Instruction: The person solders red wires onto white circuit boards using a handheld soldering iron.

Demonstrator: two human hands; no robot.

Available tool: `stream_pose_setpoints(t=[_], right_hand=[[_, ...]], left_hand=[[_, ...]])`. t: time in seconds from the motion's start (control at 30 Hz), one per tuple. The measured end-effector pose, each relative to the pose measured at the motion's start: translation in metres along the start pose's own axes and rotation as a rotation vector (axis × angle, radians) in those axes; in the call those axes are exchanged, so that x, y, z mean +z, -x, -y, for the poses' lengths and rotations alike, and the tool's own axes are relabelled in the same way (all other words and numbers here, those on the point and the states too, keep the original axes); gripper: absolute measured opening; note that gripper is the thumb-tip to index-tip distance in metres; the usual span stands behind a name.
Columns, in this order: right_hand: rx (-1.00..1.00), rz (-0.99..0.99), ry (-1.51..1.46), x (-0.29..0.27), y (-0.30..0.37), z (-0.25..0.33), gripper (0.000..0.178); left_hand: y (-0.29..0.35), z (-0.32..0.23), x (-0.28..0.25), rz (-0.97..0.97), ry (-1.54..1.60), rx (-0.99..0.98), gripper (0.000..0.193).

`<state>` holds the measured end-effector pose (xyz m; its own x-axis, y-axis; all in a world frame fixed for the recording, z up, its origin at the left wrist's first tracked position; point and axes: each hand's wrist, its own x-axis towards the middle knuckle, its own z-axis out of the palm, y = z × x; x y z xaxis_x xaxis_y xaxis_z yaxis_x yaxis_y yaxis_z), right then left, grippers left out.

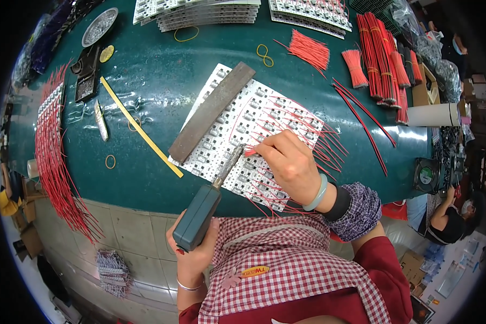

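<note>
My left hand (197,248) is wrapped round a dark green soldering gun (197,218), its metal tip pointing up and to the right. That tip meets the middle of a white circuit board panel (209,89) covered with small components. Pinched in the fingers of my right hand (291,164) are short red wires (250,153), their ends close by the iron's tip. Red wires (326,146) stick out from the right part of the panel. A flat dark bar (213,110) lies across the panel's left side.
Stacks of circuit boards (208,19) stand at the back. Bundled red wires (372,59) lie at the right, loose ones (310,48) nearer the middle. At left are a wired board stack (51,119), a black soldering stand (86,75), a yellow strip (140,127) and a metal dish (100,27).
</note>
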<state>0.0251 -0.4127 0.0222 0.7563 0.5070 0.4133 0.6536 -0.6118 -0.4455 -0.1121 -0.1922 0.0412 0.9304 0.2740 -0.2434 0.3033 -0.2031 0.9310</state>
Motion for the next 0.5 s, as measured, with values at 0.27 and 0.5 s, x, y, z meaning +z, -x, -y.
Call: stream_pose_setpoints(t=[0.27, 0.5], right_hand=[[0.008, 0.018, -0.005, 0.0, 0.001, 0.0, 0.029], [-0.003, -0.025, -0.027, 0.0, 0.001, 0.002, 0.03]], left_hand=[[0.019, 0.029, -0.002, -0.08, 0.126, 0.011, 0.032], [0.018, 0.028, -0.002, -0.065, 0.12, 0.018, 0.04]])
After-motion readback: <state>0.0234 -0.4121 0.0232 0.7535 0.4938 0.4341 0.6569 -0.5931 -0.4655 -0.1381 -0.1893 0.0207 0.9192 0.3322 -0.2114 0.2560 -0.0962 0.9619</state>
